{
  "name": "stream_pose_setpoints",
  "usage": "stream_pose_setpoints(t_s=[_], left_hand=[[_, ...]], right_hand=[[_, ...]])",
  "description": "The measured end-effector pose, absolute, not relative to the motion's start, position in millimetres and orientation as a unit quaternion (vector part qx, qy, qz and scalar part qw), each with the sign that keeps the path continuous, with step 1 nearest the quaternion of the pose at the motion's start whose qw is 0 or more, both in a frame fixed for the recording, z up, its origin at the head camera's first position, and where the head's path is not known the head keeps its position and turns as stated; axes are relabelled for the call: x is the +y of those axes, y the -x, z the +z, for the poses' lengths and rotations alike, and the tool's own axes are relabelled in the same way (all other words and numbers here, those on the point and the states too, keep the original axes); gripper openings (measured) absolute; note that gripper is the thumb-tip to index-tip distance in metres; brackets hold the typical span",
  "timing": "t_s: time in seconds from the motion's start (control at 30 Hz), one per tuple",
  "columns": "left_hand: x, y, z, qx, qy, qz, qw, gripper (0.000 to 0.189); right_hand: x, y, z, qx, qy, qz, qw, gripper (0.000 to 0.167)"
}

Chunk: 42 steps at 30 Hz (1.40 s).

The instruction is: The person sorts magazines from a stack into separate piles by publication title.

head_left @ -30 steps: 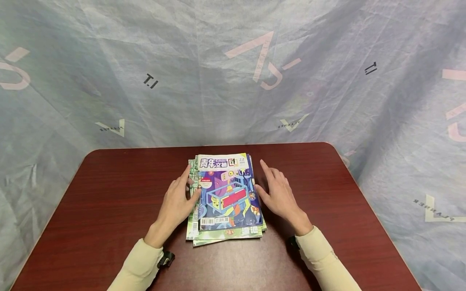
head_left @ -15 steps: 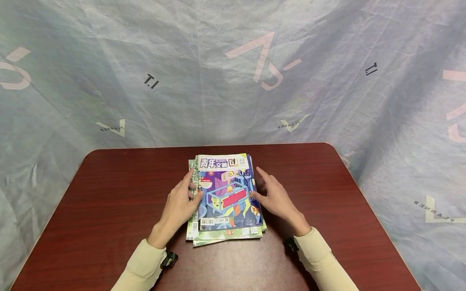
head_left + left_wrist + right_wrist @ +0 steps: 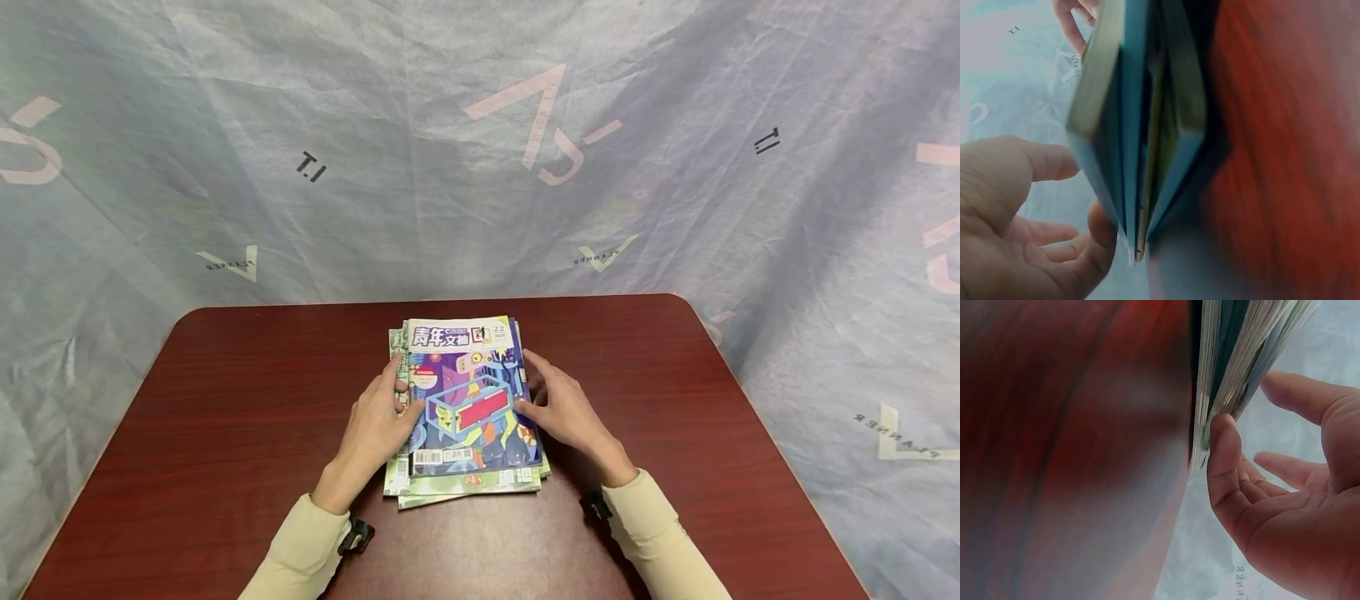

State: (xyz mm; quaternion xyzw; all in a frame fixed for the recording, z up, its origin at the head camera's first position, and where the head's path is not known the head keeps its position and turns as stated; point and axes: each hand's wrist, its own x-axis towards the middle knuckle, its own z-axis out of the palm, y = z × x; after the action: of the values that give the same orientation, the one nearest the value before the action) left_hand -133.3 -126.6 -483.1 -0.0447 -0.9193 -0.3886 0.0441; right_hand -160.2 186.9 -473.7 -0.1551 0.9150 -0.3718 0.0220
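Note:
A magazine with a purple and blue cover tops a small stack in the head view. Green magazines stick out unevenly beneath it. My left hand is at the stack's left side, thumb over the cover's edge and bent fingers along the spines. Opposite it, my right hand holds the right side, thumb on the cover's edge. In the right wrist view a bent finger meets the page edges. The left wrist view has the spines fanned slightly apart beside the left fingers.
The stack lies on a dark red wooden table, close to its back edge. A grey printed cloth hangs behind and around the table. Each wrist wears a dark strap, such as the left strap.
Both hands have moved inward against the stack, and the thumbs now lie over the top magazine's edges. The magazines have stayed in place.

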Motion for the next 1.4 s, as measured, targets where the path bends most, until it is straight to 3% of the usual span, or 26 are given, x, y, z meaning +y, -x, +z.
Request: stream_pose_setpoints(t_s=[0.7,1.0,1.4], left_hand=[[-111.0,123.2,-477.5,-0.904,0.009,-0.428,0.003,0.088],[-112.8,123.8,-465.8,-0.832,-0.034,-0.553,-0.033,0.082],[-104.9,119.9,-466.6,-0.79,-0.049,-0.61,-0.035,0.079]], right_hand=[[187.2,160.7,-476.4,0.902,0.126,-0.41,0.045,0.089],[190.8,162.9,-475.5,0.893,0.134,-0.426,0.055,0.089],[191.7,163.5,-474.3,0.895,0.144,-0.42,0.047,0.087]])
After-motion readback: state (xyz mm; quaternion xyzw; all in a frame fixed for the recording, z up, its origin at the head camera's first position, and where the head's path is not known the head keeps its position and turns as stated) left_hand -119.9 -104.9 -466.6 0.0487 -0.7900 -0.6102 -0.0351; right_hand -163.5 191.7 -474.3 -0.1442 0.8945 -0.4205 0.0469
